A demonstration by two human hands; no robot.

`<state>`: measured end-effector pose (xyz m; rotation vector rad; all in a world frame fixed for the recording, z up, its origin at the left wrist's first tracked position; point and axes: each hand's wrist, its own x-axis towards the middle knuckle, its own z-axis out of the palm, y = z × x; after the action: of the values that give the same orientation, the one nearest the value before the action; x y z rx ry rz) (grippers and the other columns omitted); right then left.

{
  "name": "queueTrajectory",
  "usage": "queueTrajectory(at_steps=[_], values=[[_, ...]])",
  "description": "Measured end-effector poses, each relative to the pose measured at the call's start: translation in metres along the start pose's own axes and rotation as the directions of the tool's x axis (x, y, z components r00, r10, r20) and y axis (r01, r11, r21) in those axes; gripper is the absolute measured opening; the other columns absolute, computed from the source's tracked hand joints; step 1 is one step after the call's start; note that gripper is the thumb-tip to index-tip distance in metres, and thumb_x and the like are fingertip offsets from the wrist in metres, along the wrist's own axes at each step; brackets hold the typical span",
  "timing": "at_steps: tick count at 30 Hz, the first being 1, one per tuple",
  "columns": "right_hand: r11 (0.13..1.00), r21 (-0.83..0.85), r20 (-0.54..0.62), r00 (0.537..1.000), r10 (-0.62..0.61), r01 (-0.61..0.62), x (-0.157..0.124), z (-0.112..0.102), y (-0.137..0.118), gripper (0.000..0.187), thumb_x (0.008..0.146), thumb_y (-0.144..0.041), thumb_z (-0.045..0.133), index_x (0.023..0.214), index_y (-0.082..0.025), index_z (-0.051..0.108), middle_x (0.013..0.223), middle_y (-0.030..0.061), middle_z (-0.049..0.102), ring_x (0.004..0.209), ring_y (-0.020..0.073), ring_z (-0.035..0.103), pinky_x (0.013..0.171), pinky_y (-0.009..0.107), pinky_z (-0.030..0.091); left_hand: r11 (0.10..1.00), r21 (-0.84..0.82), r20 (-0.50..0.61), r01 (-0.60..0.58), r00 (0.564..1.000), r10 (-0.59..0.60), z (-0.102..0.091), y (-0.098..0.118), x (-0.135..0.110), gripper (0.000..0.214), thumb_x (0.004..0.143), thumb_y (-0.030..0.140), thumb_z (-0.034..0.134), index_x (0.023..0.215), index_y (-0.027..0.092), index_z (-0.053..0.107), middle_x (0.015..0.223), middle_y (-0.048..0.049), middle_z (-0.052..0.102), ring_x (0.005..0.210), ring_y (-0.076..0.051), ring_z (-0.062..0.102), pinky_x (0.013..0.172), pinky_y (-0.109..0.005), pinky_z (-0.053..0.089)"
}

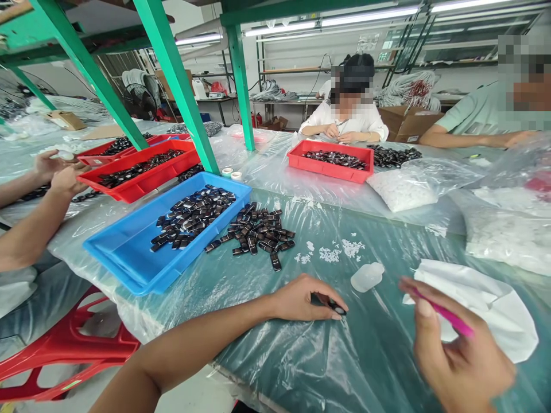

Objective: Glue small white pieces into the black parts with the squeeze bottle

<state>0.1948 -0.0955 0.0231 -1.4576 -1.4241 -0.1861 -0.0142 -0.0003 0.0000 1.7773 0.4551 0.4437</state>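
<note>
My left hand (297,298) rests low over the plastic-covered table, thumb and fingers pinching a small black casing (338,308) with a pale round spot at its end. Raised at the right, my right hand (460,355) grips a slim bright pink tool (451,319); its tip is blurred, so I cannot tell its kind. Between the hands lies a translucent white plastic piece (367,277). Tiny white bits (330,253) are scattered in small heaps beyond it. A loose pile of black casings (258,229) sits farther left. Crumpled white sheeting (486,287) lies beneath and behind my right hand.
A blue tray (124,241) of casings stands left, beside a red tray (142,192). Another red tray (329,172) is across the table, before a person in white (348,109). Clear bags (402,186) lie right. Green posts (176,80) rise left; a neighbour's hands (64,175) work there.
</note>
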Motion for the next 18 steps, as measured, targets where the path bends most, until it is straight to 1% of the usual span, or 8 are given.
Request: queueTrajectory(at_steps=[3, 5, 7, 9, 12, 14, 16, 18], values=[[0.933, -0.351, 0.126, 0.983, 0.136, -0.084, 0.011, 0.001, 0.022, 0.026, 0.086, -0.034, 0.048, 0.105, -0.025, 0.062, 0.103, 0.0046, 0.068, 0.065, 0.0192, 0.065, 0.053, 0.031, 0.047, 1.000, 0.011, -0.008, -0.002, 1.000, 0.002, 0.001, 0.000, 0.000, 0.028, 0.078, 0.029, 0.066, 0.102, 0.016, 0.069, 0.096, -0.0083, 0.070, 0.085, -0.017, 0.066, 0.078, -0.025, 0.052], [0.876, -0.477, 0.275, 0.934, 0.229, -0.075, 0.015, 0.002, 0.044, 0.028, 0.085, -0.036, 0.044, 0.104, -0.027, 0.062, 0.102, 0.0019, 0.068, 0.055, 0.0187, 0.062, 0.048, 0.033, 0.045, 1.000, 0.022, -0.024, -0.015, 1.000, 0.016, 0.001, -0.001, 0.000, 0.029, 0.078, 0.030, 0.065, 0.103, 0.015, 0.069, 0.095, -0.0085, 0.070, 0.084, -0.017, 0.066, 0.077, -0.024, 0.052], [0.831, -0.556, 0.366, 0.896, 0.252, -0.007, 0.015, 0.001, 0.061, 0.033, 0.083, -0.029, 0.039, 0.107, -0.025, 0.062, 0.111, 0.0045, 0.064, 0.075, 0.0255, 0.065, 0.053, 0.036, 0.047, 0.999, 0.039, -0.049, -0.021, 0.999, 0.023, 0.003, -0.003, 0.000, 0.029, 0.079, 0.032, 0.064, 0.103, 0.015, 0.069, 0.095, -0.0085, 0.070, 0.083, -0.016, 0.066, 0.075, -0.024, 0.052], [0.790, -0.612, 0.368, 0.899, 0.239, 0.040, 0.015, -0.001, 0.065, 0.039, 0.081, -0.025, 0.037, 0.111, -0.023, 0.061, 0.121, 0.0066, 0.059, 0.089, 0.0305, 0.063, 0.063, 0.041, 0.048, 0.999, 0.049, -0.067, -0.021, 0.997, 0.024, 0.004, -0.004, -0.001, 0.030, 0.080, 0.032, 0.062, 0.104, 0.016, 0.068, 0.095, -0.0083, 0.070, 0.083, -0.016, 0.065, 0.074, -0.024, 0.052], [0.834, -0.551, 0.316, 0.918, 0.239, -0.028, 0.015, -0.006, 0.042, 0.038, 0.083, -0.033, 0.040, 0.115, -0.028, 0.059, 0.123, 0.0032, 0.058, 0.070, 0.0242, 0.064, 0.062, 0.041, 0.050, 0.998, 0.052, -0.063, -0.035, 0.997, 0.038, 0.004, -0.004, -0.002, 0.031, 0.080, 0.033, 0.062, 0.105, 0.015, 0.067, 0.096, -0.0086, 0.070, 0.084, -0.017, 0.065, 0.074, -0.024, 0.051], [0.918, -0.381, 0.385, 0.884, 0.266, -0.110, 0.015, -0.007, 0.015, 0.034, 0.083, -0.043, 0.045, 0.113, -0.034, 0.058, 0.112, -0.0008, 0.064, 0.049, 0.0147, 0.058, 0.051, 0.033, 0.050, 0.997, 0.049, -0.029, -0.052, 0.998, 0.053, 0.005, -0.003, -0.003, 0.032, 0.080, 0.033, 0.062, 0.106, 0.015, 0.067, 0.096, -0.0089, 0.070, 0.083, -0.017, 0.065, 0.074, -0.023, 0.051], [0.970, -0.214, 0.521, 0.827, 0.214, -0.117, 0.014, -0.002, -0.012, 0.031, 0.085, -0.044, 0.045, 0.110, -0.034, 0.060, 0.107, -0.0017, 0.066, 0.062, 0.0151, 0.063, 0.050, 0.027, 0.050, 0.995, 0.064, 0.012, -0.073, 0.997, 0.072, 0.006, -0.004, -0.004, 0.032, 0.080, 0.032, 0.063, 0.106, 0.015, 0.067, 0.096, -0.0085, 0.070, 0.083, -0.016, 0.065, 0.073, -0.022, 0.050], [0.992, -0.127, 0.634, 0.768, 0.093, -0.016, 0.014, 0.008, -0.034, 0.027, 0.089, -0.037, 0.042, 0.106, -0.031, 0.062, 0.106, -0.0014, 0.067, 0.087, 0.0170, 0.064, 0.068, 0.027, 0.051, 0.989, 0.115, 0.036, -0.096, 0.995, 0.092, 0.007, -0.006, -0.003, 0.029, 0.079, 0.031, 0.064, 0.104, 0.015, 0.068, 0.092, -0.0074, 0.071, 0.080, -0.016, 0.065, 0.071, -0.022, 0.049]])
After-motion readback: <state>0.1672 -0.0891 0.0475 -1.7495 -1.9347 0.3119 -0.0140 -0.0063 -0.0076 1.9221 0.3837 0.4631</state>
